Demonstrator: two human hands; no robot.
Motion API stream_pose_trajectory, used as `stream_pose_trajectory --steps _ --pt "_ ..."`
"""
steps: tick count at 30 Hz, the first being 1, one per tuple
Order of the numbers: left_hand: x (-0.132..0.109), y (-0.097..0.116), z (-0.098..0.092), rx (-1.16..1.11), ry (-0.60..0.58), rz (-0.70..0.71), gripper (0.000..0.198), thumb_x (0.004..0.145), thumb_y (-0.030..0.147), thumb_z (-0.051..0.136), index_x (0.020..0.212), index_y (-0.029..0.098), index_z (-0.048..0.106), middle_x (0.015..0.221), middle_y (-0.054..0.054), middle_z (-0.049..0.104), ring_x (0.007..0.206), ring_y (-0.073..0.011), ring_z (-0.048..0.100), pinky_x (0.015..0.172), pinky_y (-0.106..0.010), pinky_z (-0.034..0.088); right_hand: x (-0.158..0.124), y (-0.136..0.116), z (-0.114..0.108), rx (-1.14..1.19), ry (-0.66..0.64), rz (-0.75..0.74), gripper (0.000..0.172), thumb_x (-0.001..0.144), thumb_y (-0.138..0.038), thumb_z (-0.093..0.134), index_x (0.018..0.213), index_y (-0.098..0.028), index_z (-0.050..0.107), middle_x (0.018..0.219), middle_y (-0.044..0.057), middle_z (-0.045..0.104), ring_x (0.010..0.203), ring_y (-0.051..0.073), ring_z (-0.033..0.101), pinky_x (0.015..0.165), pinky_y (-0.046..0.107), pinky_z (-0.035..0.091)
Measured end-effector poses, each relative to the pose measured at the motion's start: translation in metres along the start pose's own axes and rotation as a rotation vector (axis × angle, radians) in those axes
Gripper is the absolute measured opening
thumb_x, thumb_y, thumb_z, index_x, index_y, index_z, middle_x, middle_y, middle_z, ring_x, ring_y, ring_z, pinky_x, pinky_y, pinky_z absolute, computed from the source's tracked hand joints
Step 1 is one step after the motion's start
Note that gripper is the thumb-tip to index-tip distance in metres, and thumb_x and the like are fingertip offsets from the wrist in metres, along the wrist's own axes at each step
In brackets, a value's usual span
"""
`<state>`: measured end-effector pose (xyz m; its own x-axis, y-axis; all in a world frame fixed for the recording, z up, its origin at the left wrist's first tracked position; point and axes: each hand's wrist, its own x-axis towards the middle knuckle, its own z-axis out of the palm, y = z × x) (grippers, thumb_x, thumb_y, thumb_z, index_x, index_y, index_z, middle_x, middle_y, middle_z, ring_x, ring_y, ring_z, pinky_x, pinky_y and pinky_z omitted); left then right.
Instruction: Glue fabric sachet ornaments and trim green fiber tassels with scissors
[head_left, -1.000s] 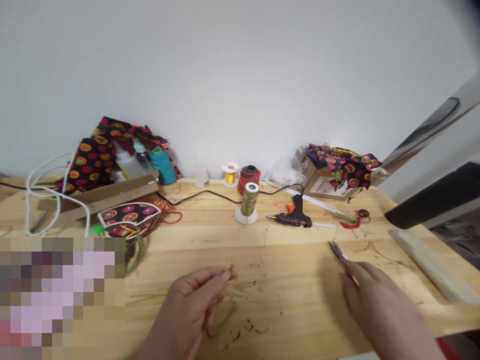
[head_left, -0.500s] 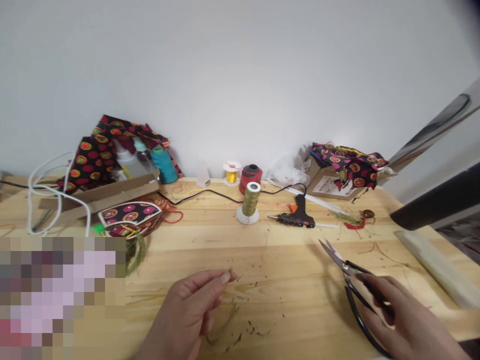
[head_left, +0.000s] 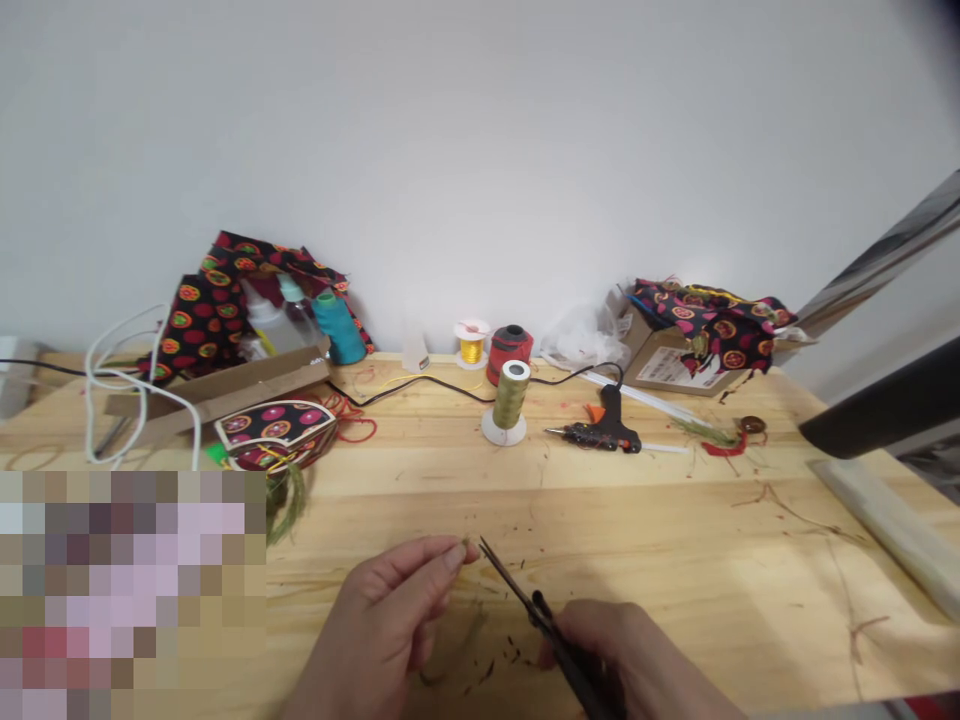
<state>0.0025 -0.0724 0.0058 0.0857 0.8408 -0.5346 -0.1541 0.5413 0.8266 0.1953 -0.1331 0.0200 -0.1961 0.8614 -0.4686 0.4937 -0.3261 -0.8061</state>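
Observation:
My left hand (head_left: 397, 610) is closed in a pinch low in the middle of the view. A tiny olive-green tip of thread (head_left: 466, 541) shows between its thumb and forefinger; more thin strands hang below the palm. My right hand (head_left: 622, 640) grips a pair of black-handled scissors (head_left: 517, 585), its fingers wrapped round the handles. The scissor tips point up and left, just right of the left fingertips. The blades look slightly apart. Beyond the hands, a cone of olive-green thread (head_left: 511, 398) stands upright on a white base.
A black glue gun (head_left: 600, 432) lies right of the thread cone. Behind stand red thread (head_left: 510, 356) and a yellow spool (head_left: 472, 348). Patterned fabric pieces (head_left: 277, 428) and a cardboard tray (head_left: 225, 392) are at left, a cardboard box (head_left: 667, 360) at back right. Thread scraps dot the wooden table (head_left: 420, 485).
My right hand has brought the scissors from the right side to the left hand's fingertips, and the blades have closed partway. My left hand keeps its pinch. The view has shifted slightly.

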Motion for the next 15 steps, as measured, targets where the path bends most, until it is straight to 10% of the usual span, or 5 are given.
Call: stream_pose_trajectory --steps 15 --pt "-0.017 0.013 0.013 -0.044 -0.064 -0.024 0.013 0.058 0.03 0.078 0.064 0.019 0.078 0.04 0.006 0.045 0.041 -0.0053 0.023 0.038 -0.018 0.02 0.006 -0.026 0.007 0.128 -0.021 0.114 0.012 0.063 -0.014 0.059 0.06 -0.017 0.047 0.055 -0.007 0.037 0.054 0.007 0.031 0.047 0.018 0.024"
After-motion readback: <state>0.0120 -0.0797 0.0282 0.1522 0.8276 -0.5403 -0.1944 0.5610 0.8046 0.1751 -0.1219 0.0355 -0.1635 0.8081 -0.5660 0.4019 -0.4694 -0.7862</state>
